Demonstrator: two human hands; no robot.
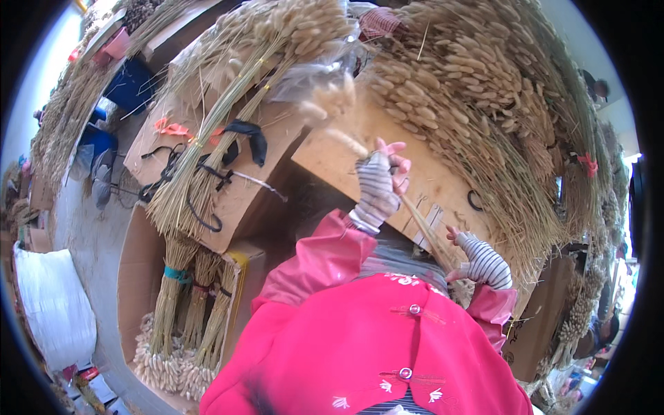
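- Plainly, at the near right, the right hand [478,261] is held with fingers spread about the lower stems of a thin bunch of dried grass [419,223]; whether the stems are touched cannot be told.
- Slightly farther and to the left, the left hand [379,185] is wrapped around the same bunch, so the hands are set apart along its length.
- The bunch's long axis is slanted from near right to far left: the stem ends are directed at the right hand, while the fluffy heads [351,143], partly blurred, are carried beyond the left, which is nearer to them.
- Beyond the left hand, a light-brown board [330,158] is seen.
- Farther right, a pile of fluffy-headed stalks [443,79] is heaped; farther left, tied bundles [181,185] are laid on a cardboard box [280,124].
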